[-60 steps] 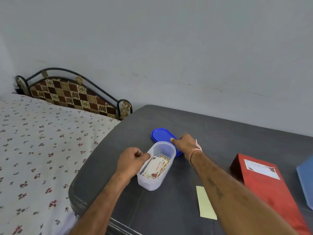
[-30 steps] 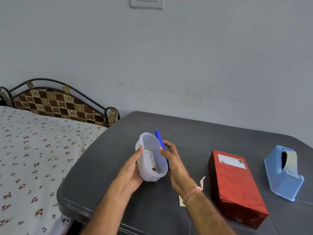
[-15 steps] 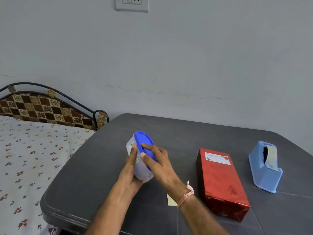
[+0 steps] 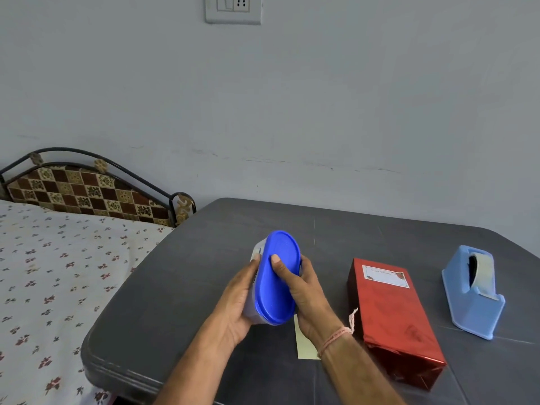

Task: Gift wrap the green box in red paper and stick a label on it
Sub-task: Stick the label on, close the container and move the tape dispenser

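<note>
Dark-grey table [image 4: 175, 317] fills the lower centre and right of the frame, w/ its rounded edge at bottom left. Both forearms come up from the bottom edge; a pale thread band [image 4: 336, 336] sits on the right wrist. A yellowish paper strip [image 4: 305, 346] lies flat on the table, partly hidden under that wrist. At frame centre, the left hand [image 4: 236, 302] and right hand [image 4: 304, 290] hold a translucent container [image 4: 257, 251] off the table, tilted so its blue lid [image 4: 277, 276] faces the camera. Left fingers are curled round the container's left side, thumb tip at the lid rim. The right thumb presses on the lid face, and the other fingers wrap behind the right side. Just right of the hands, not touching them, the red-wrapped box [image 4: 391, 317] lies flat on the table, w/ a white label [image 4: 385, 276] stuck near its far end. Further right, apart from the box, stands a light-blue tape dispenser [image 4: 473, 293] w/ a roll in it. At left of frame is a bed w/ a floral sheet [image 4: 58, 273], and behind it a checked headboard [image 4: 87, 194] in a black metal frame. Pale wall [image 4: 350, 97] fills the upper half, w/ a switch plate [image 4: 233, 8] at top centre.
</note>
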Available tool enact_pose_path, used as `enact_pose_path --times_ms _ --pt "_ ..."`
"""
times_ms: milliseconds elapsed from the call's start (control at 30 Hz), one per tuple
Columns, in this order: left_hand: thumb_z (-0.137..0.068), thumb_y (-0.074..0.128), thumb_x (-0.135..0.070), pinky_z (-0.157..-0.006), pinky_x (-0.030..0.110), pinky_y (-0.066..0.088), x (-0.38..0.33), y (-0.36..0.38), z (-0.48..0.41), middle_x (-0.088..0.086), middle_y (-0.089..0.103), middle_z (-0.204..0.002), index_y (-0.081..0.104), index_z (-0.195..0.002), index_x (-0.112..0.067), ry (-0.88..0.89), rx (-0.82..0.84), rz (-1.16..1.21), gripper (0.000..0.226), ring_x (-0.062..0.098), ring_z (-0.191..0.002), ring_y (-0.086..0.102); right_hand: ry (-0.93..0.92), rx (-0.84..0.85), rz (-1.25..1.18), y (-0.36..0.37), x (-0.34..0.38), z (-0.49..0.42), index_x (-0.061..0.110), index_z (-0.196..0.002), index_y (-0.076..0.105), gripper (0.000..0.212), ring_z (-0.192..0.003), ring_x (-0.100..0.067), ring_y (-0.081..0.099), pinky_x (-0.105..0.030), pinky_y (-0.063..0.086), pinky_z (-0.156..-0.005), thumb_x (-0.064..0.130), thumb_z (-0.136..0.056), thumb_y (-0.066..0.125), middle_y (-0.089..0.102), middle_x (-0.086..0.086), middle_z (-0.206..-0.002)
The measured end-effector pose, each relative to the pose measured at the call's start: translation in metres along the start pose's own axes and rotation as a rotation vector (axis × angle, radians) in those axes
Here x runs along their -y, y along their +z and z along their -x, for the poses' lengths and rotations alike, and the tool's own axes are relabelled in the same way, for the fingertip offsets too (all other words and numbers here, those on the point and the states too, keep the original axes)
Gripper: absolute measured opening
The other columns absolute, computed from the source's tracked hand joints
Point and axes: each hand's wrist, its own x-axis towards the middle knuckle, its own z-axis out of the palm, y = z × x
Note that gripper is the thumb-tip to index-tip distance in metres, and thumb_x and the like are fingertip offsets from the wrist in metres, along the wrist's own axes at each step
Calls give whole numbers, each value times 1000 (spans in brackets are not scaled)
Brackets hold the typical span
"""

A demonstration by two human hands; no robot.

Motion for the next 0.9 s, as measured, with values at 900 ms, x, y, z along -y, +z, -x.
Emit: enact_pose_path --times_ms 900 --pt "-102 49 -48 -53 24 27 20 7 9 -7 30 -55 41 -56 -28 463 -233 -798 50 12 -54 29 260 -312 -17 -16 10 -46 16 -84 56 69 -88 -34 68 -49 57 -88 82 -70 65 62 -12 -91"
